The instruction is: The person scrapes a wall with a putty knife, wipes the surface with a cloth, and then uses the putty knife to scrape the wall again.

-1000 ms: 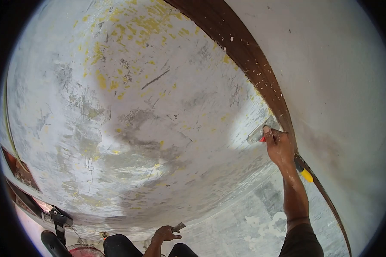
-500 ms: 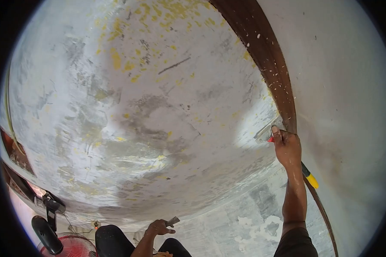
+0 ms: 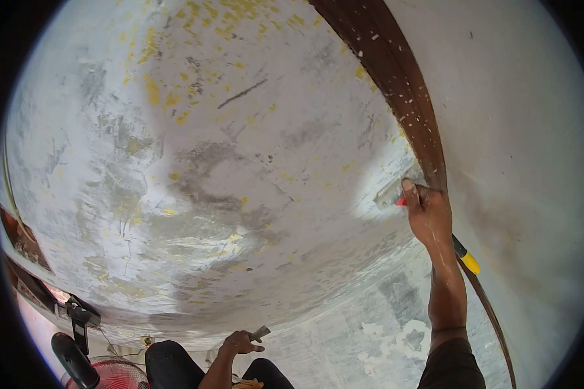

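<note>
The right hand (image 3: 429,214) was closed round a scraper (image 3: 389,194), its blade at the wall (image 3: 318,227) beside a brown strip (image 3: 412,97); the left hand (image 3: 237,342) gripped a small blade (image 3: 260,334). Yellow flecks (thickest up top) suggested partly finished work.

A red fan (image 3: 115,375), its round wire guard partly cut off by the bottom edge, is the landmark. A rounded black bar (image 3: 74,360) stands just beside it on the left, overlapping its edge in the view. Above the fan is a black bracket-like fixture (image 3: 82,316); above and left of that fixture, two openings (image 3: 24,241) (image 3: 31,285) show reddish-brown surfaces. A thin yellowish-green cord (image 3: 10,188) runs down toward the upper opening. Near the fan, above and right, is a small fitting (image 3: 148,340), too small to identify, with a thin dark wire (image 3: 112,345) close by. Well apart from the fan, far up and right, a smooth off-white surface (image 3: 519,123) carries faint brownish smudges.
</note>
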`<state>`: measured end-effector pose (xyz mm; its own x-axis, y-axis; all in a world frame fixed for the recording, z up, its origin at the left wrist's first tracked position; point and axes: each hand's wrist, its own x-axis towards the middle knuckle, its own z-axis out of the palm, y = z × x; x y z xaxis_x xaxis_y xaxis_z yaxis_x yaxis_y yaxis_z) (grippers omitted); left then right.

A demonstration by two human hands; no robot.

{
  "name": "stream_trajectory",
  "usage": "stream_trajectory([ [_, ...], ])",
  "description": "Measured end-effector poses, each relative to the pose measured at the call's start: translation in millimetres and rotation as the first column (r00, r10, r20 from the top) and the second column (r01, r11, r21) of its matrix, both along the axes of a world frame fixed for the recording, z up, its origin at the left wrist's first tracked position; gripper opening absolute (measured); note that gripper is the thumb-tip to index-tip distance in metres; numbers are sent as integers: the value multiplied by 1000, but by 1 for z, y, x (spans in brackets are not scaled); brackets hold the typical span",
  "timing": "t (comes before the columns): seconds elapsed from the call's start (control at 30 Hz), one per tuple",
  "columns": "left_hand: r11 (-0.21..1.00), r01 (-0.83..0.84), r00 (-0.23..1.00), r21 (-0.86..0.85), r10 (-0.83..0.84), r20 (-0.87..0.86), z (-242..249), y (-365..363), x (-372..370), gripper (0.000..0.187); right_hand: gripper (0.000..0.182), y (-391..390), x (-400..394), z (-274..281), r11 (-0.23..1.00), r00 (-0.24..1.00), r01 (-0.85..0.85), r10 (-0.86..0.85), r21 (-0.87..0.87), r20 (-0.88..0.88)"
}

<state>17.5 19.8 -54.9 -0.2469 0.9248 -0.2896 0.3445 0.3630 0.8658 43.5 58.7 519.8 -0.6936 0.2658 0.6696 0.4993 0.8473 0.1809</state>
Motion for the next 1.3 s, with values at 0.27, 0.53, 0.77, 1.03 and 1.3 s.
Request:
stream_trajectory([
  [0.27, 999, -34, 999, 13, 33, 38, 1, -1, -4, 57, 51, 21, 11, -3, 994, 999, 31, -33, 100, 14],
  [0.53, 998, 15, 999, -65, -13, 32, -1, -4, 2, 58, 50, 25, 6, -3, 998, 998, -61, 62, 33, -25],
  [0.77, 1000, -25, 1000, -11, 25, 5, 4, -5, 1, 59, 50, 25, 2, -1, 998, 1000, -30, 29, 56, 9],
  [1.03, 998, -51, 998, 32, 52, -25, 2, -8, 3, 57, 41, -3, -5, -1, 998, 997, -56, 54, 34, 54],
  [1.3, 996, -61, 998, 69, 58, 36, -5, -8, -2, 56, 43, -21, -11, 0, 980, 980, -195, 194, 33, 37],
])
